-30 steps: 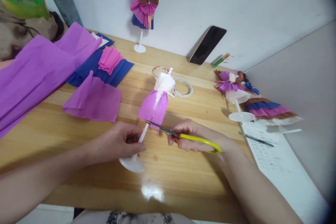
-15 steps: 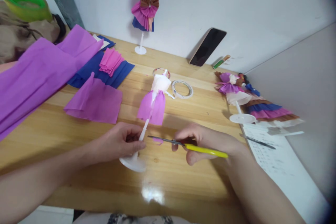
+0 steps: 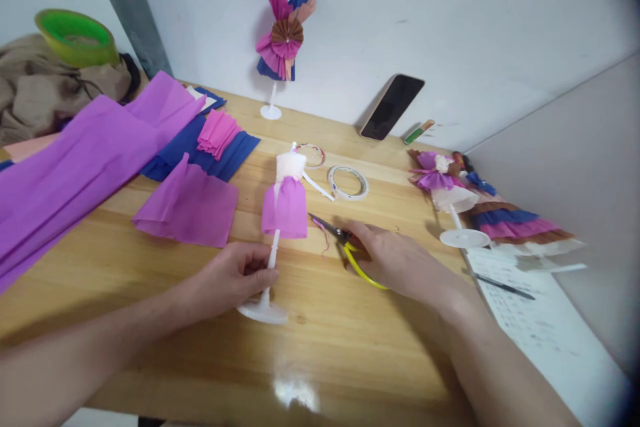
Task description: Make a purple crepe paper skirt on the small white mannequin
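Head view, as seen by an onlooker in the room: toward the left edge of the table (image 3: pixel 210 367) lie a long purple paper (image 3: pixel 90 137), a blue paper (image 3: pixel 235 159) bearing a pink pleated piece (image 3: pixel 219 135), and a square purple sheet (image 3: pixel 200 210). Along the far edge, a decorated stand (image 3: pixel 280 57) stands upright and a phone (image 3: pixel 393 108) leans on the wall. Near the right edge, a pen (image 3: pixel 505 286) lies across a written sheet (image 3: pixel 540 333). Two tape rings (image 3: pixel 365 189) and a white strip (image 3: pixel 320 188) crowd the far side of the mannequin (image 3: pixel 285 210); scissors (image 3: pixel 343 236) and a thin purple scrap (image 3: pixel 327 240) lie just right of its skirt.

The mannequin, purple-skirted, is left of the table's middle. Its long axis is nearly upright, neck uppermost, base toward the near edge; I cannot tell whether the base bears fully on the wood. The left hand (image 3: pixel 235 277) pinches its post; the right hand (image 3: pixel 395 257) curls over the yellow-handled scissors, blades aimed toward the skirt.
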### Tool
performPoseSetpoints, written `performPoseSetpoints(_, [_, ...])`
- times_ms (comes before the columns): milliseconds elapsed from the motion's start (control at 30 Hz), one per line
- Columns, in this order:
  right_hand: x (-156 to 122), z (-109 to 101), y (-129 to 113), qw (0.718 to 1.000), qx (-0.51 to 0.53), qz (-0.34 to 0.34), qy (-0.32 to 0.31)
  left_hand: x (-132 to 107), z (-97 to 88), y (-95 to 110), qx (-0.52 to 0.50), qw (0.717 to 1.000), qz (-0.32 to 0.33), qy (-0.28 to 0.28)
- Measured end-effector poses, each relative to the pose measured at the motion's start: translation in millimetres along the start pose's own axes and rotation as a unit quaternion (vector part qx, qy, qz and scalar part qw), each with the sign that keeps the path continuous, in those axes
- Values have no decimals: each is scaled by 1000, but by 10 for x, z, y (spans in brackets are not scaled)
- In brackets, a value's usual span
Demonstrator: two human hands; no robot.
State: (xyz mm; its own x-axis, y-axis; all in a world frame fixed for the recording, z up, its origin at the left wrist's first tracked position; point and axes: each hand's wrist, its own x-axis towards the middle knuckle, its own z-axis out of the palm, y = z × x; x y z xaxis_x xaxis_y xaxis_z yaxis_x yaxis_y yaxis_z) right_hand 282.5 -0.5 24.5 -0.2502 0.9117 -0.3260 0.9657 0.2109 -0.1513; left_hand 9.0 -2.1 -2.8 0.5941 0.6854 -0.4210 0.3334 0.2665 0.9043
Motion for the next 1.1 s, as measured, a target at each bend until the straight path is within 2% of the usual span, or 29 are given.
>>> performPoseSetpoints(200, [-11, 10, -65, 997, -76, 16, 21, 10, -1, 29, 45, 998, -9, 33])
performPoseSetpoints(467, [-10, -62, -181, 984, -155, 85, 1, -13, 13, 11, 50, 997, -7, 61])
performPoseSetpoints(567, [-24, -100, -227, 977, -184, 103, 18, -22, 40, -4, 67, 995, -9, 72])
performPoseSetpoints(633, [-46, -107, -248, 979, -177, 101, 35, -33, 49, -1, 91, 992, 5, 83])
performPoseSetpoints(733, [-104, -104, -276, 994, -93, 41, 31, -73, -22, 49, 159, 978, 59, 125])
performPoseSetpoints(833, [-175, -119, -323, 999, -7, -48, 15, -152, -259, 170, 250, 934, 100, 234])
performPoseSetpoints(900, [-212, -154, -370, 996, 21, -87, 12, -215, -487, 267, 333, 868, 78, 359])
performPoseSetpoints(933, [-225, -178, -397, 995, 28, -99, 12, -244, -604, 310, 373, 821, 45, 430])
performPoseSetpoints(967, [-234, -206, -428, 993, 31, -110, 10, -267, -714, 343, 401, 784, -3, 474])
performPoseSetpoints(1033, [-245, -267, -505, 990, 19, -137, -1, -286, -892, 374, 448, 746, -97, 483])
performPoseSetpoints(1100, [-254, -319, -611, 983, -15, -179, -26, -265, -992, 354, 474, 732, -158, 462])
